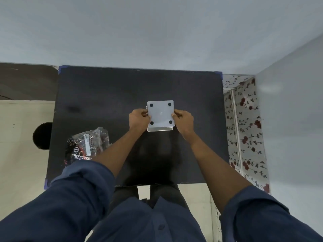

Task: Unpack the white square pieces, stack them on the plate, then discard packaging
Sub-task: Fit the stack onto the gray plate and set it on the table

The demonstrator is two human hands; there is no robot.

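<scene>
- Near the middle of the black table [97, 95], toward its far edge, both hands hold one white square piece [160, 113] level, four dark round pads showing at its corners.
- Left hand [139, 119] pinches the piece's left edge and right hand [183, 120] pinches its right edge; the fingers of both curl onto the rim.
- Directly beneath sits a white stack or plate [160, 129]; only its near edge and a sliver at the left show, so I cannot tell which it is or how many pieces lie there.
- Risk: the held piece looks offset toward the far edge from what lies below, so letting go now could land it askew and leave the pile overhanging.
- Risk: an edge-only pinch on a smooth tile may slip, and a tilted drop could chip a corner or knock the pile.
- Crumpled clear packaging [87, 145] lies near the table's near-left corner, close to the left forearm; a sweep of the sleeve could push it off before it is discarded.
</scene>
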